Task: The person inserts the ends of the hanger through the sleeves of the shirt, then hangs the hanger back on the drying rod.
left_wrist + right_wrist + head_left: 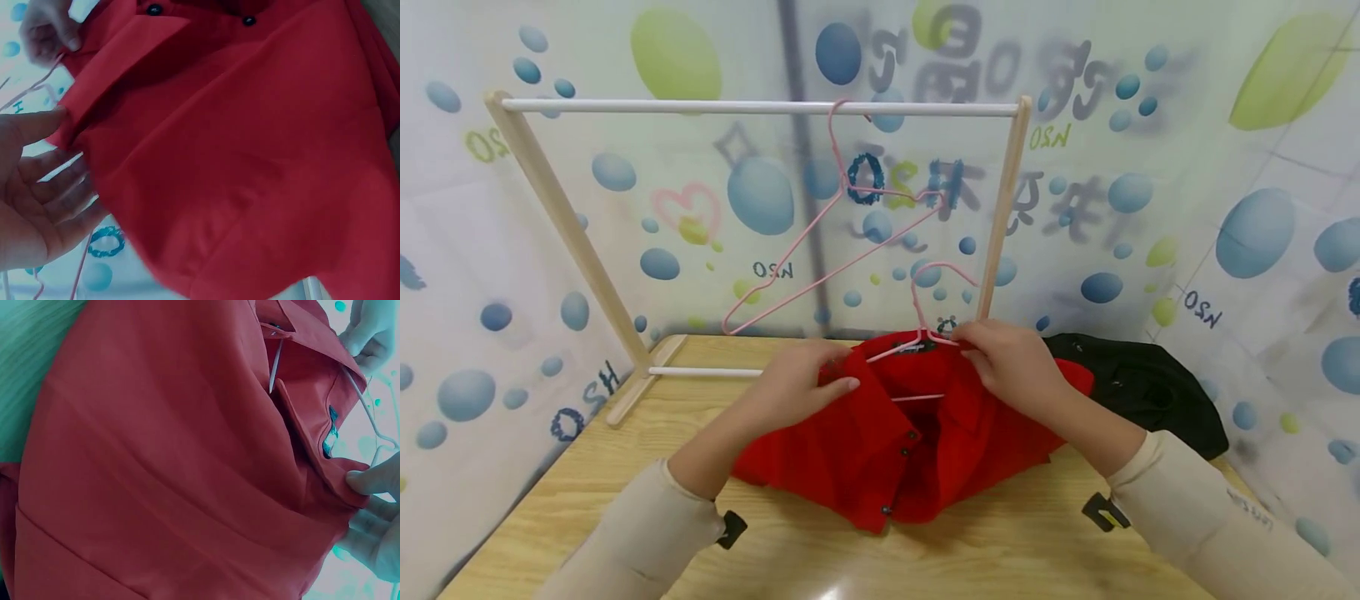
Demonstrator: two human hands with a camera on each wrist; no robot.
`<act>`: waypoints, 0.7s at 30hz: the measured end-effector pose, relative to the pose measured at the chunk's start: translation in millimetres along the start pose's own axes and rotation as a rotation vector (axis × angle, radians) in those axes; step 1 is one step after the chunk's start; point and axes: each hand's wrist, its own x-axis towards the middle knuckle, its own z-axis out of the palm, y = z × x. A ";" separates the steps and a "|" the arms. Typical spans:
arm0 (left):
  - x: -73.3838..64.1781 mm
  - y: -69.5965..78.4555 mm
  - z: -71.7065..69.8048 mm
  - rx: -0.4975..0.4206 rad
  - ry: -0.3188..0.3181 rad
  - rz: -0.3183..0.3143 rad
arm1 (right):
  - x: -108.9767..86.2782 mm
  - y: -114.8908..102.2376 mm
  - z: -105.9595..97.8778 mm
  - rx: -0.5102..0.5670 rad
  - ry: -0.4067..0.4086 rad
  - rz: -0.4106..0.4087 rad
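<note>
A red collared shirt [842, 450] with dark buttons lies spread on the table, its neck opening facing the rack. A pink hanger [919, 300] sits inside it, the hook standing up out of the collar. My left hand [801, 383] holds the collar edge on the left; in the left wrist view the thumb lies on the cloth, and some fingertips are hidden behind it. On the other side my right hand [1011, 362] pinches the collar near the hanger's neck, thumb in front and fingers behind, as the right wrist view shows.
Behind the shirt stands a rack with a white rail [700, 107] and wooden legs [568, 225]. Another pink hanger [838, 200] hangs from the rail. Black cloth [1150, 392] lies at the right on the wooden table [985, 550]. A patterned curtain surrounds the table.
</note>
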 end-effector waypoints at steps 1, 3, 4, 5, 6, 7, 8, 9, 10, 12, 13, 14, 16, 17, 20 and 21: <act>2.3 0.5 1.1 0.008 -0.010 0.009 | 1.3 -1.5 -0.9 0.009 -0.005 -0.005; 6.1 1.8 2.7 0.032 -0.018 0.026 | 3.2 -3.6 -2.4 0.022 -0.016 -0.010; 7.3 2.8 3.1 0.044 -0.020 0.029 | 3.9 -4.3 -2.8 0.029 -0.021 -0.010; 7.9 4.3 3.2 0.066 -0.018 0.030 | 4.4 -4.9 -3.2 0.033 -0.027 -0.009; 8.3 5.8 3.3 0.098 -0.015 0.038 | 4.6 -5.8 -3.8 0.040 -0.033 -0.008; 8.4 7.9 3.3 0.135 -0.010 0.044 | 4.5 -6.7 -4.5 0.049 -0.042 -0.008; 8.3 9.8 3.3 0.175 -0.004 0.054 | 4.4 -7.6 -5.3 0.058 -0.054 -0.005; 8.1 11.8 3.2 0.213 0.004 0.063 | 4.0 -8.5 -6.2 0.070 -0.067 0.000; 7.5 13.8 3.1 0.244 0.012 0.069 | 3.7 -9.4 -7.6 0.083 -0.084 0.008; 6.5 15.5 3.4 0.292 0.032 0.080 | 3.0 -10.7 -11.1 0.124 -0.132 0.035; 5.9 15.9 3.4 0.297 0.040 0.077 | 2.8 -11.2 -13.6 0.144 -0.159 0.050; 5.3 15.9 3.3 0.297 0.049 0.074 | 2.9 -11.0 -15.9 0.157 -0.186 0.067; 4.1 15.2 2.9 0.289 0.064 0.068 | 3.0 -10.3 -22.3 0.167 -0.246 0.101; 3.7 14.9 2.5 0.286 0.071 0.066 | 3.0 -9.9 -25.6 0.149 -0.279 0.121; 2.1 16.0 -0.7 0.279 0.088 0.056 | 2.9 -9.2 -34.2 0.056 -0.362 0.154; 1.8 16.4 -1.5 0.276 0.095 0.054 | 2.5 -9.2 -35.9 0.021 -0.385 0.164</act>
